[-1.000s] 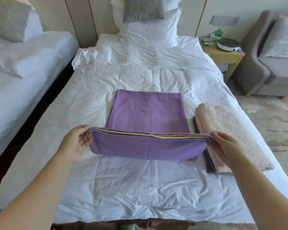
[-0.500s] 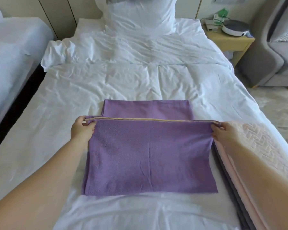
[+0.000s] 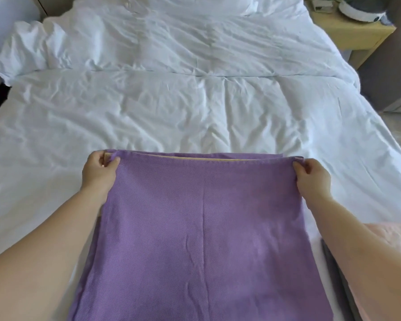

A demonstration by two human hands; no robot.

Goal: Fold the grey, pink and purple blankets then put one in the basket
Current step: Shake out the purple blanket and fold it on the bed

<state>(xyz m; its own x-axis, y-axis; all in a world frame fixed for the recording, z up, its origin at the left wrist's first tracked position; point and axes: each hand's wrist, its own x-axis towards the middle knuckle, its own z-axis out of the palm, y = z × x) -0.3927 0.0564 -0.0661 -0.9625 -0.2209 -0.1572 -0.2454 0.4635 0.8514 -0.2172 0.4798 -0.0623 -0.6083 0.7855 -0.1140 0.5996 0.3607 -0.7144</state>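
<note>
Left hand (image 3: 99,171): pinches blanket's (image 3: 202,239) far-left corner.
Right hand (image 3: 311,176): pinches far-right corner — blanket flat on bed (image 3: 195,107).

My left hand (image 3: 99,174) and right hand (image 3: 313,177) moved toward the pillow (image 3: 195,3), purple blanket (image 3: 202,228) edge I'd raised now laid over its half nearer the pillow

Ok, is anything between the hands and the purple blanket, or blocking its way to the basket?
Nothing: the left hand and right hand pinch far corners of the purple blanket. Only white duvet lies beyond it; the pink blanket sits to its right. The basket is out of view.
</note>
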